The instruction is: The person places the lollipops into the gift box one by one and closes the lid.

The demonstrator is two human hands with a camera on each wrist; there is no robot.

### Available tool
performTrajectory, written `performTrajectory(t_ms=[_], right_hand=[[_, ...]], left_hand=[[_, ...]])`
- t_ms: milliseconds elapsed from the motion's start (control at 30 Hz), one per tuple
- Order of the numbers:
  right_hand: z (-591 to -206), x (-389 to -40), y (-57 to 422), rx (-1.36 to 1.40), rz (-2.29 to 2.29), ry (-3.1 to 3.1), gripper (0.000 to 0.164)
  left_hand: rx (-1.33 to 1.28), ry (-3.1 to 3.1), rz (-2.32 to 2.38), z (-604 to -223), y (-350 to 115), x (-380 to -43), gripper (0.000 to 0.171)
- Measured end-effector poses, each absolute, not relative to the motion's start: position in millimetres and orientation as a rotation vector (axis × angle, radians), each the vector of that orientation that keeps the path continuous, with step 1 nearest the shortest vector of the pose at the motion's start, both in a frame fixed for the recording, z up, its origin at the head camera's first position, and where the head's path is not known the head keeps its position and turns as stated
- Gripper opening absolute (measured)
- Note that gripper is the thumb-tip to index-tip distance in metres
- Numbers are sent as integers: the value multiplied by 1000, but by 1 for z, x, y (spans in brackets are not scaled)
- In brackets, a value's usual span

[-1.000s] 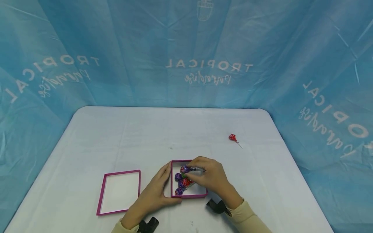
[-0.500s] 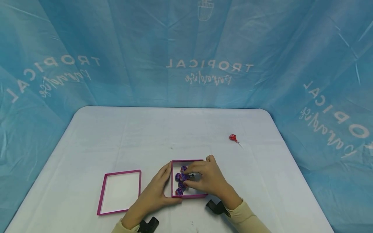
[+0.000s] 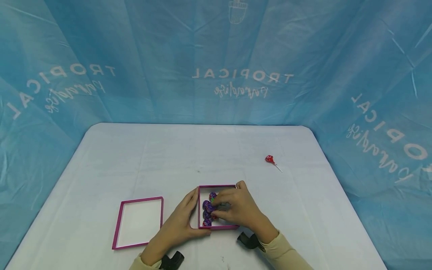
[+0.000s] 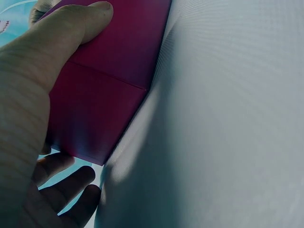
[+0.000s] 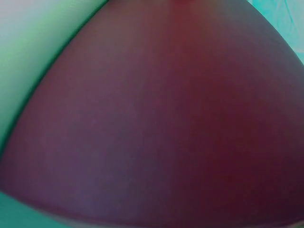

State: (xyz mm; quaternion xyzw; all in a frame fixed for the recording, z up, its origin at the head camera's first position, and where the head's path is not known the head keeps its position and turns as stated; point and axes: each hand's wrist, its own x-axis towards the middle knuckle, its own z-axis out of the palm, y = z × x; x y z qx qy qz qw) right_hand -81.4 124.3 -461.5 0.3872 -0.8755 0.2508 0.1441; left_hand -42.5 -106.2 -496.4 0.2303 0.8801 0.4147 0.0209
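Note:
A shallow magenta box [image 3: 220, 227] with a white inside stands near the table's front. My left hand [image 3: 179, 222] holds its left side, thumb along the front wall and fingers at the left wall. The left wrist view shows the thumb pressed on the magenta wall [image 4: 102, 109]. Inside the box, several wrapped lollipops [image 3: 207, 222], mostly purple, cluster along the left. My right hand [image 3: 240, 207] reaches in over the right wall and pinches a purple lollipop [image 3: 210, 208] between thumb and fingers; its stick is hidden by the hand. Blurred skin fills most of the right wrist view.
To the left lies a second square tray-like piece with a magenta rim [image 3: 120, 226], probably the lid, partly behind the left forearm. A red lollipop [image 3: 269, 159] rests farther back on the right. Blue printed curtains [image 3: 216, 101] surround the white table [image 3: 189, 150].
Inside the box, my right hand has shifted slightly toward the front left, and purple lollipops have moved left under its fingers. My left hand and the box have stayed in place.

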Motion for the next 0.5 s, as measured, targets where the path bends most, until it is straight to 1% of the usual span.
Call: performTrajectory(t_ms=[100, 500], right_hand=[[-461, -81, 124, 1122, 691, -2537, 12], [-460, -80, 123, 1101, 616, -2617, 11]], left_hand=[[716, 2732, 1292, -497, -106, -43, 127], [696, 2725, 1268, -496, -106, -42, 125]])
